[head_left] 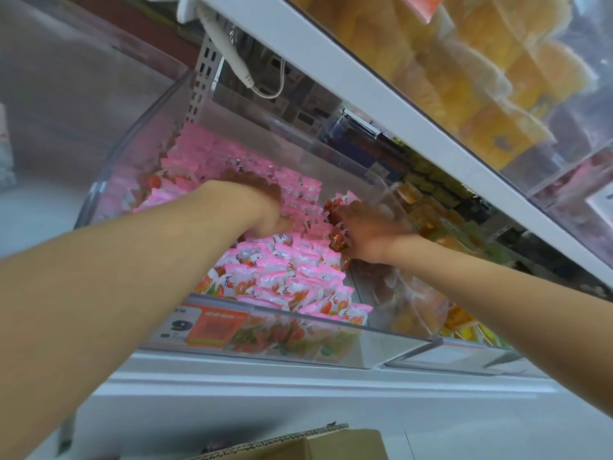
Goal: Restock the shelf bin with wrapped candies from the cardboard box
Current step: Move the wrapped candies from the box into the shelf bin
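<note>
Plainly both grips sit among the candies (292, 260) in the bin (132, 144). The left hand (258, 200) has its fingers buried, so I cannot tell its grip. The right hand (368, 227) lies flat and open by the right wall. The box (331, 443) sits below, back toward the body.

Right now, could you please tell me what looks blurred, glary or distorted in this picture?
In the head view, the right hand is smeared by motion, the clear bin carries pale glare on its front wall, and the cardboard box at the bottom edge is soft.

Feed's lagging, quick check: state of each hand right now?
Left hand: fingers buried in pink candies, cannot tell.
Right hand: open, flat against the candies.
</note>
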{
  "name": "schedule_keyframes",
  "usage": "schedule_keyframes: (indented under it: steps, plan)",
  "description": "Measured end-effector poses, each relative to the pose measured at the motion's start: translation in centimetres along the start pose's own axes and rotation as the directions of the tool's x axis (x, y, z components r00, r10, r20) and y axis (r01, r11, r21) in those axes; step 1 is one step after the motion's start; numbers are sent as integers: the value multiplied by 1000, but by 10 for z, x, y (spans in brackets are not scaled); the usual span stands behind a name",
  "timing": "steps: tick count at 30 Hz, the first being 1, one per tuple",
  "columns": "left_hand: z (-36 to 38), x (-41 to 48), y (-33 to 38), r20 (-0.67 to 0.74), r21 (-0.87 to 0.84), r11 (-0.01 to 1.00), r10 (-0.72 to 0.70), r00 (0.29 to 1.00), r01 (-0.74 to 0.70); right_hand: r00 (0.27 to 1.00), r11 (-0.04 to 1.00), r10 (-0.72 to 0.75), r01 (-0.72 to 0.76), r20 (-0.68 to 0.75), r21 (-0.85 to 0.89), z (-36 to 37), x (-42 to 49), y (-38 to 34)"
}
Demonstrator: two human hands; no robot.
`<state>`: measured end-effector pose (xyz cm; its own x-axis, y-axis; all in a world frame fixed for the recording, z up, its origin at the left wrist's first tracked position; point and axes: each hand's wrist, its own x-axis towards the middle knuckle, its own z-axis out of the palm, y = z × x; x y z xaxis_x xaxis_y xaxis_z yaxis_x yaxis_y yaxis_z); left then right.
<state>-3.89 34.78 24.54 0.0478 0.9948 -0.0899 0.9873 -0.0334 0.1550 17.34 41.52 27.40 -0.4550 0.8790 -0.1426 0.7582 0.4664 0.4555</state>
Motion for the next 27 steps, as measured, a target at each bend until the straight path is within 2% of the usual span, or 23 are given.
schedule_keyframes:
  steps: [2,6,10,13,19,22,27]
  plan:
    - [0,0,0,-2,0,1000,-3,1000,3,1000,1000,13,-13,8,26,1,4,1]
    - [0,0,1,-3,6,1000,-10,1000,10,996,996,48,-42,-72,83,-2,12,6]
    - [-1,-1,2,4,4,1000,-12,1000,12,999,994,38,-39,10,104,-5,9,7]
    - [-1,-2,2,5,19,1000,-16,1000,16,998,995,51,-53,21,83,-5,4,4]
    - [-2,-2,2,7,24,1000,-19,1000,19,989,999,35,-33,-141,22,2,-5,-5]
    - [-2,-2,2,14,11,1000,-16,1000,16,978,996,84,-79,-192,37,3,-4,-8]
    - [-1,-1,0,6,-6,1000,8,1000,-8,992,996,79,-74,-103,50,-3,-4,-8]
